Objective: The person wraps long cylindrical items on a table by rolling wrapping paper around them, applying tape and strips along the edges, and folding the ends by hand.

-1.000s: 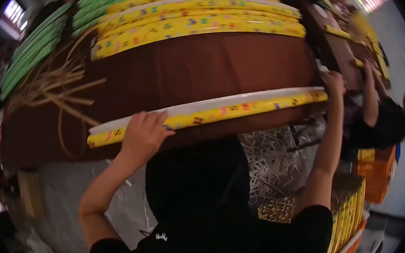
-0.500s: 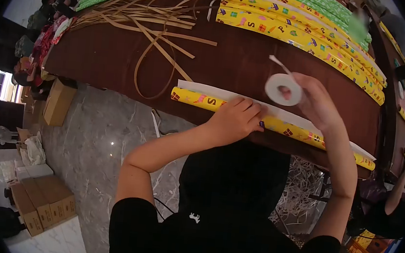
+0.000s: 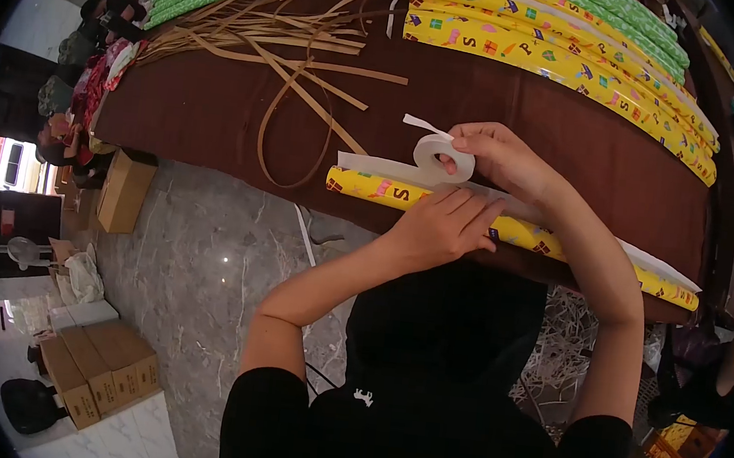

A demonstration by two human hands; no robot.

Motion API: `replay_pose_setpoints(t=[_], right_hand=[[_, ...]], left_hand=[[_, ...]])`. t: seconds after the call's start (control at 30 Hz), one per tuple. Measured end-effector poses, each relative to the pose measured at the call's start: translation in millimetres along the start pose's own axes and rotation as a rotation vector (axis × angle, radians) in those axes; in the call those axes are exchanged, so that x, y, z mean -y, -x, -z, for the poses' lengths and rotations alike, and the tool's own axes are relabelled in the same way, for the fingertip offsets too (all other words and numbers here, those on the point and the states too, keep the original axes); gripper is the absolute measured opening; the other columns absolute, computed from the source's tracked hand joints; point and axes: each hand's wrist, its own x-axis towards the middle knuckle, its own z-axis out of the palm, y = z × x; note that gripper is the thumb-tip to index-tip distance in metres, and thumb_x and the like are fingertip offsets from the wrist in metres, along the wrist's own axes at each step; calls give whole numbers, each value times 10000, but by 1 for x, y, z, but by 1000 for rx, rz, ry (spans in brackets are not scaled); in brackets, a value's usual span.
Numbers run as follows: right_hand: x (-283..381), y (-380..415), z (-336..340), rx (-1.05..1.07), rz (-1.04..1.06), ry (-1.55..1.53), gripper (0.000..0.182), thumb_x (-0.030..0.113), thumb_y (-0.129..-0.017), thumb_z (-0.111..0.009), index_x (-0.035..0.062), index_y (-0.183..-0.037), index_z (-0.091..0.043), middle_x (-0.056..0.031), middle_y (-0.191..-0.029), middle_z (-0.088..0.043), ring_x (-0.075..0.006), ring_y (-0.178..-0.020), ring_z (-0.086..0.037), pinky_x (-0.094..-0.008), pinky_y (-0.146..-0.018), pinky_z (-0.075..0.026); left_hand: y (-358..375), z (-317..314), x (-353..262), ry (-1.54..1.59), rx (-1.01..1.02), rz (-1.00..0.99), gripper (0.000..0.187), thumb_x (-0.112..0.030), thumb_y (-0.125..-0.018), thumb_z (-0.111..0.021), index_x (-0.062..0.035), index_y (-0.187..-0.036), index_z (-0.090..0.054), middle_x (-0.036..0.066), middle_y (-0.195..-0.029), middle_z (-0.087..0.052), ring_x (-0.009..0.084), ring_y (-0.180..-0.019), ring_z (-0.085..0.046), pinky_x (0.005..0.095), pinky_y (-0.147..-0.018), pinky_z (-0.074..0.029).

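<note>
Right hand [image 3: 502,156] pinches tape roll [image 3: 428,152] just beyond left hand [image 3: 445,229], whose fingers clamp down on yellow paper roll [image 3: 371,185] (long axis left-to-right, slightly skewed).

Brown cardboard boxes [image 3: 97,368] stand side by side near a fan [image 3: 24,253].
</note>
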Motion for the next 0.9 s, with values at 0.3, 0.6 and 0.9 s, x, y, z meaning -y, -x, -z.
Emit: replay_pose_setpoints(t=[0.3, 0.6, 0.9], right_hand=[[-6, -3, -4, -84, 114, 104, 226, 283, -947, -627, 67, -936, -692, 3, -889, -666, -86, -873, -575, -247, -876, -429], [6, 5, -19, -90, 74, 350, 260, 319, -950, -636, 68, -910, -694, 15, -855, -674, -88, -881, -574, -258, -885, -418], [1, 2, -16, -39, 95, 334, 221, 248, -959, -636, 34, -946, -689, 0, -878, -688, -74, -884, -593, -251, -886, -444]], left_hand=[[54, 88, 101, 359, 84, 742, 368, -199, -1055, -370, -20, -1231, -639, 150, -1159, -654, 319, -1075, -586, 428, -985, -421], [90, 122, 182, -14, 350, 420, 360, -233, -1049, -416, -75, -1283, -639, 138, -1393, -557, 323, -1338, -474, 475, -1176, -273], [95, 143, 230, -299, 303, 519, 339, -262, -1025, -508, 12, -1152, -664, 167, -1248, -641, 330, -1269, -535, 429, -1141, -335]])
